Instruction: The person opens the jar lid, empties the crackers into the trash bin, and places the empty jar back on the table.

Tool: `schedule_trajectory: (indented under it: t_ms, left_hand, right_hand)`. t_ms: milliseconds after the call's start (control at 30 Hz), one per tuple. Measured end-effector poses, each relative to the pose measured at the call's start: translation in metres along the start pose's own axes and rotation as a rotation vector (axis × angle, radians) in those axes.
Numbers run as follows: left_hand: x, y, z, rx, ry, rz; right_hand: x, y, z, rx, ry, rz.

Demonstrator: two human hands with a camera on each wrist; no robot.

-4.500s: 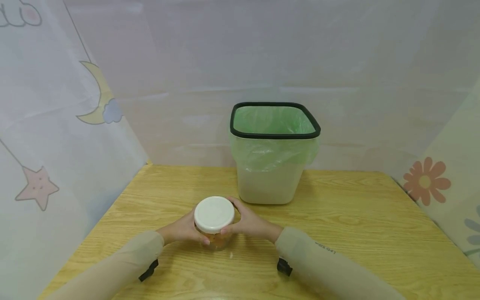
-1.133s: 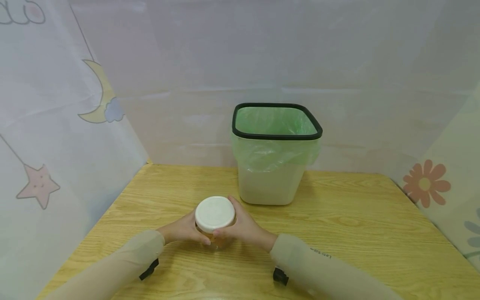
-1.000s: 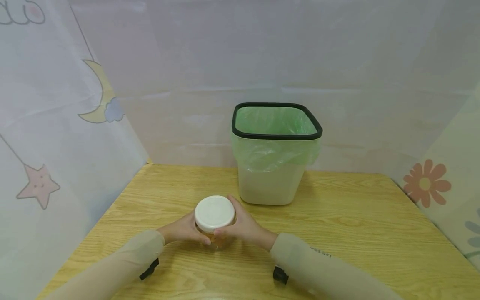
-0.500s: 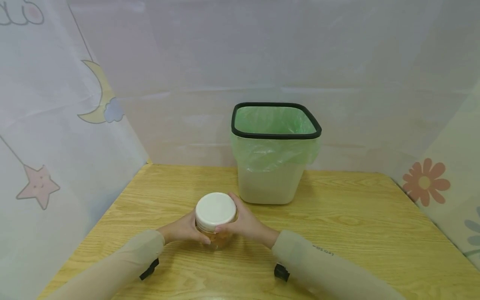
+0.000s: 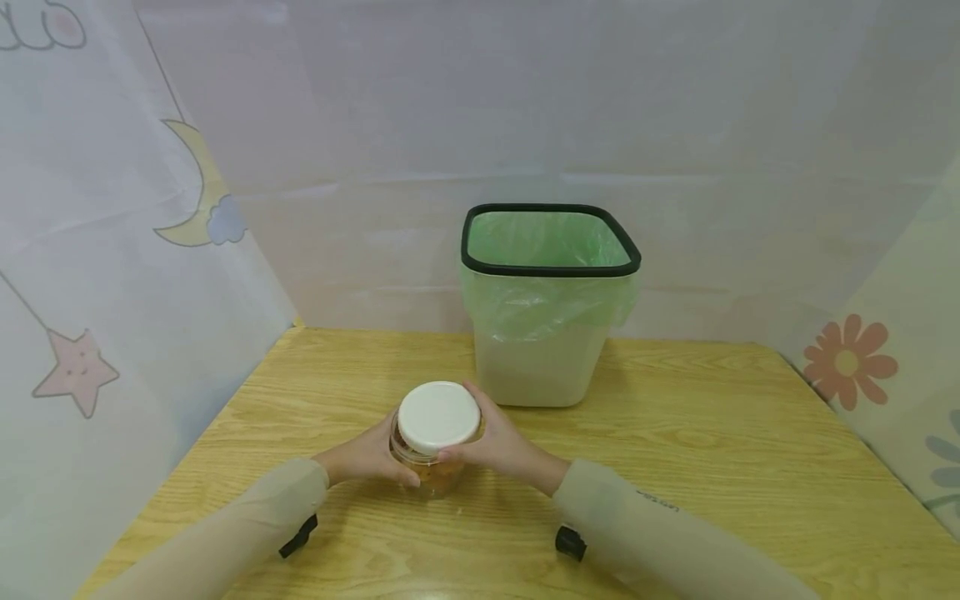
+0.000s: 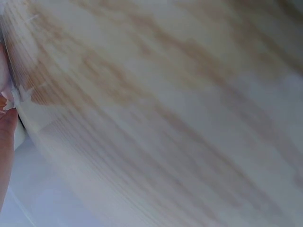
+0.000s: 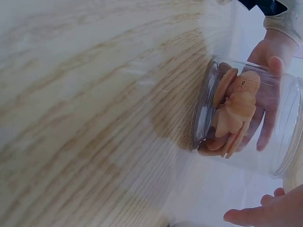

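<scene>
A clear round jar (image 5: 433, 478) stands on the wooden table, with flat orange-brown pieces (image 7: 236, 106) inside that look like biscuits. Its white lid (image 5: 438, 417) sits off-centre to the right, baring the jar's rim on the left. Whether lid and rim still touch cannot be told. My left hand (image 5: 366, 456) grips the jar from the left, thumb across its front. My right hand (image 5: 506, 446) holds the lid by its edge, thumb in front and fingers behind. In the right wrist view, the left hand's fingers (image 7: 267, 125) show through the jar wall.
Behind the jar, slightly right, stands a white bin (image 5: 536, 367) with a black rim and a green plastic liner (image 5: 551, 304). The wooden table (image 5: 705, 442) reaches back to a pale cloth backdrop (image 5: 375, 150).
The lid was level on the jar earlier; my right hand has turned, raised and shifted it rightward, so the jar's rim now shows. The left hand has kept its grip on the jar.
</scene>
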State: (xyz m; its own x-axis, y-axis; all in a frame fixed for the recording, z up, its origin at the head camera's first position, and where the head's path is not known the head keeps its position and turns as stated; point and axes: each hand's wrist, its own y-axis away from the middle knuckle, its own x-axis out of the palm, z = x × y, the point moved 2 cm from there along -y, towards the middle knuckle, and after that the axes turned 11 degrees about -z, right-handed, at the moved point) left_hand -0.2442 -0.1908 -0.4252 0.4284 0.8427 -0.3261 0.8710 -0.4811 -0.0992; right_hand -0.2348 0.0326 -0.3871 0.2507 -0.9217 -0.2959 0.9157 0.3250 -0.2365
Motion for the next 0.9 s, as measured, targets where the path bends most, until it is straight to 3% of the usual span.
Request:
schedule_trajectory:
  t_ms: [900]
  left_hand:
    - [0.001, 0.001, 0.000, 0.011, 0.068, 0.026]
  right_hand:
    - [-0.016, 0.011, 0.000, 0.021, 0.040, -0.056]
